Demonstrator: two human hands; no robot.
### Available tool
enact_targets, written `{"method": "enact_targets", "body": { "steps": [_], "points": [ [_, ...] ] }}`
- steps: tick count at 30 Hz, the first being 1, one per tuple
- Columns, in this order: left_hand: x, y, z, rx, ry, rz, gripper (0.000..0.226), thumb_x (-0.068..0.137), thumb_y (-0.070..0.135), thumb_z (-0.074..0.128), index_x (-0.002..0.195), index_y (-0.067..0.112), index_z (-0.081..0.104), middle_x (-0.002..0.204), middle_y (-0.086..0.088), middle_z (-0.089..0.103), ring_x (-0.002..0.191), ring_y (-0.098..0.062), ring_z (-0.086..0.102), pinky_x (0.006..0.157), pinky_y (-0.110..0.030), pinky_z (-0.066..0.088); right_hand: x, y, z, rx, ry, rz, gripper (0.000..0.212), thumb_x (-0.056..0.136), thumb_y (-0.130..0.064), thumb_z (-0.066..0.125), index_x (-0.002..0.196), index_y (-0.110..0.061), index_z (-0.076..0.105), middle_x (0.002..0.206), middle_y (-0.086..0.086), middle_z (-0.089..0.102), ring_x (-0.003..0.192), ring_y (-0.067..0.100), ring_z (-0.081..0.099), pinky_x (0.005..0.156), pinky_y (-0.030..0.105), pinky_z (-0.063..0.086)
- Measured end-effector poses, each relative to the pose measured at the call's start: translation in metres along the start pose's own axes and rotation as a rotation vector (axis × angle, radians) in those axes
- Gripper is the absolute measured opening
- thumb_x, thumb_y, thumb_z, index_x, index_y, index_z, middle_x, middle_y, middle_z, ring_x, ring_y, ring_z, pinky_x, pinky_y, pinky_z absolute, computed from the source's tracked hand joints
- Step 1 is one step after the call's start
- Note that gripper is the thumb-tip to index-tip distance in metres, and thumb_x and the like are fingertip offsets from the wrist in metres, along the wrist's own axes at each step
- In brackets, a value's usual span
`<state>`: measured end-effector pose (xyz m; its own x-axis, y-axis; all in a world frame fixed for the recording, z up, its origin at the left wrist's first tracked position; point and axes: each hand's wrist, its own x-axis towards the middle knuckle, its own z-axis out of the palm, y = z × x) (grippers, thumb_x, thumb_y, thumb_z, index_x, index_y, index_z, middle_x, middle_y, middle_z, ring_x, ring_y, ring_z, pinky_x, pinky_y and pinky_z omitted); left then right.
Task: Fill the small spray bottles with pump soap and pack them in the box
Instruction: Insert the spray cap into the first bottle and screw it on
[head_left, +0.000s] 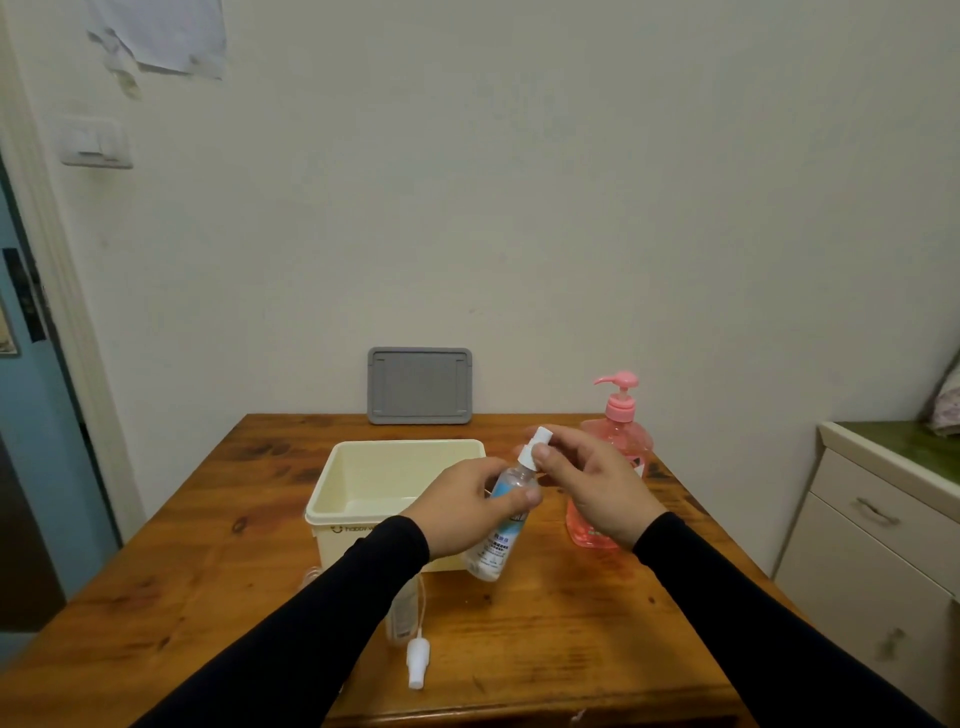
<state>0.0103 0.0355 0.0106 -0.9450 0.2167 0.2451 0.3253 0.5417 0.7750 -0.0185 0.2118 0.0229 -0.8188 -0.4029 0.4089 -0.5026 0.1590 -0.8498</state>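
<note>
Left hand (457, 506) wrapped round small clear plastic spray bottle with blue-white label (501, 512), held tilted above wooden table (545, 639), just right of cream plastic box (387, 467). Label print too small to read. Right hand (589, 486) pinching white spray head (535, 449). On box front, smile mark and "happy". Pink pump soap bottle (618, 441) right of box.

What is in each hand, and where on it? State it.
One small spray bottle: the left hand grips its body, and the right hand pinches its white spray head.
</note>
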Motion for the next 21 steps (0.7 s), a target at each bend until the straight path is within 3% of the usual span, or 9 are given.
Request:
{"method": "enact_targets", "body": {
  "steps": [3,6,12,21],
  "points": [
    [-0.001,-0.001,-0.002,-0.007,-0.036,-0.001,0.036,0.083,0.057,0.058,0.109,0.032,0.059,0.098,0.015,0.064,0.087,-0.004,0.063,0.075,-0.021,0.053,0.001,-0.001,-0.003,-0.019,-0.070,0.022,0.027,0.097,-0.026,0.047,0.123,-0.025,0.055,0.111,-0.001,0.068,0.104,0.012,0.062,0.088,0.031,0.053],
    [-0.001,0.000,-0.001,-0.013,-0.023,0.011,0.037,0.083,0.058,0.057,0.109,0.033,0.059,0.098,0.017,0.063,0.087,-0.003,0.062,0.074,-0.020,0.053,-0.001,-0.001,-0.003,0.037,-0.066,0.027,0.025,0.096,-0.027,0.049,0.120,-0.029,0.056,0.111,-0.001,0.068,0.105,0.012,0.062,0.089,0.034,0.053],
    [-0.003,0.001,-0.002,-0.025,-0.027,0.013,0.025,0.083,0.057,0.058,0.100,0.038,0.058,0.091,0.016,0.064,0.083,0.000,0.063,0.070,-0.016,0.051,-0.004,-0.002,-0.005,0.068,-0.066,0.027,0.025,0.096,-0.023,0.050,0.119,-0.019,0.058,0.112,0.002,0.068,0.107,0.017,0.062,0.092,0.044,0.051],
    [-0.004,0.004,-0.004,-0.114,-0.130,-0.015,0.030,0.086,0.051,0.058,0.106,0.029,0.061,0.096,0.009,0.068,0.086,-0.004,0.066,0.078,-0.022,0.054,-0.005,-0.004,-0.012,0.169,-0.176,0.045,0.027,0.093,-0.028,0.050,0.119,-0.023,0.056,0.117,-0.001,0.067,0.111,0.017,0.061,0.090,0.033,0.051]
  ]
}}
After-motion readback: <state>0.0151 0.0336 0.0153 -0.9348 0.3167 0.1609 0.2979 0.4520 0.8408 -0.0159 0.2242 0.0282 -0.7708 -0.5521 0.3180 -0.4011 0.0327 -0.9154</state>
